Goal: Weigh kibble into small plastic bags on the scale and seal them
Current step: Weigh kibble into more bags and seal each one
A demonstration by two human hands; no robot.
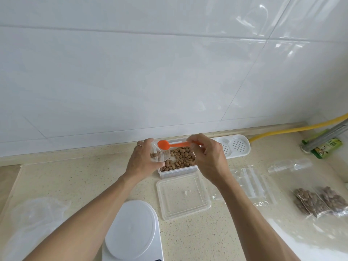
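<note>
While two filled kibble bags [320, 201] are lying at four o'clock, I am pinching an orange scoop [170, 144] in my right hand [209, 157] over the kibble tub [178, 158]; my left hand [143, 160] is gripping a part-filled small bag [158, 154]. I judge its weighing on the scale [131, 230] at six o'clock, and its sealing, are remaining.

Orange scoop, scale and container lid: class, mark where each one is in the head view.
orange scoop [163, 144], head view, on its round bowl.
scale [131, 230], head view, middle of its white weighing plate.
container lid [180, 199], head view, on its flat clear centre.
</note>
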